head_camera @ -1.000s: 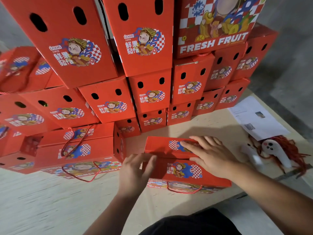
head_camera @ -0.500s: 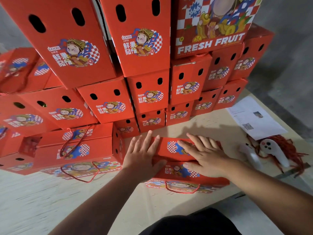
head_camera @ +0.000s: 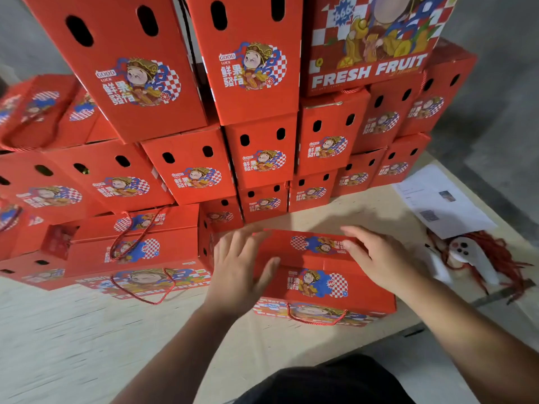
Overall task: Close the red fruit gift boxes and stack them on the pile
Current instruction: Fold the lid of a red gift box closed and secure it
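Note:
A red fruit gift box (head_camera: 320, 275) lies on the wooden board in front of me, its top flaps folded down and its red rope handle hanging at the near side. My left hand (head_camera: 237, 269) presses on its left end with fingers spread and the thumb across the top. At the box's right end rests my right hand (head_camera: 379, 258), fingers straight over the top flap. Behind it rises the pile of red boxes (head_camera: 259, 153), several rows high. Another red box (head_camera: 131, 252) lies on its side to the left.
A white paper sheet (head_camera: 440, 199) lies at the right on the wooden board (head_camera: 87, 330). Near it sits a white hand-held device (head_camera: 472, 258) on a bundle of red cords (head_camera: 501, 258). Grey concrete floor lies beyond the board's right edge.
My left hand has slid out to the box's left end and my right hand to its right end. The top flaps now lie flatter.

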`<move>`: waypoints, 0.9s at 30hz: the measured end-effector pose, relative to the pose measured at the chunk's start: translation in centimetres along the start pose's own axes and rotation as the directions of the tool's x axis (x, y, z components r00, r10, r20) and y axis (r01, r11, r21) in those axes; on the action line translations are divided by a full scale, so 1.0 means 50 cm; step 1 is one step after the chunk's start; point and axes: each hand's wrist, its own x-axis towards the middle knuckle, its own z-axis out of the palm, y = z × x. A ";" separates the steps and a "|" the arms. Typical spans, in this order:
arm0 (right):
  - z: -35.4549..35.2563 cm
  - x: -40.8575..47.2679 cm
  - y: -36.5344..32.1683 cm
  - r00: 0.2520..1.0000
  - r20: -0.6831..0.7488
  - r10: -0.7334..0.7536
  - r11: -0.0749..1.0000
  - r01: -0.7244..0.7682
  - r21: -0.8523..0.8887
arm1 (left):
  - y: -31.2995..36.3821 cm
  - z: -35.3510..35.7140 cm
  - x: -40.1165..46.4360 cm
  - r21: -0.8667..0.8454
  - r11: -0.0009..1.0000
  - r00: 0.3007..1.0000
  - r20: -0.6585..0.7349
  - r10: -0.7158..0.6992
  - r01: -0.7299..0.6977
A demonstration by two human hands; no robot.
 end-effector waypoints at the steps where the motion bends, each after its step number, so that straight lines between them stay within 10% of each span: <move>1: 0.001 0.001 -0.003 0.998 0.059 0.016 0.999 -0.018 0.032 | 0.006 0.002 -0.006 -0.001 0.999 0.999 -0.012 0.039 -0.039; 8: -0.004 0.035 -0.004 0.992 0.103 -0.076 0.949 0.104 -0.299 | 0.035 0.027 -0.016 0.070 0.932 0.934 -0.014 0.356 -0.355; 15: 0.025 0.043 0.011 0.951 0.310 -0.017 0.913 0.142 -0.384 | 0.033 0.061 -0.017 0.099 0.982 0.882 0.461 0.099 -0.162; 21: 0.031 0.037 0.016 0.965 0.255 -0.066 0.905 0.165 -0.393 | 0.034 0.057 -0.017 0.053 0.986 0.918 0.375 0.126 -0.157; 27: 0.063 0.011 0.014 0.979 0.190 -0.074 0.872 0.156 -0.464 | 0.013 0.038 -0.068 -0.171 0.983 0.994 -0.099 0.051 -0.068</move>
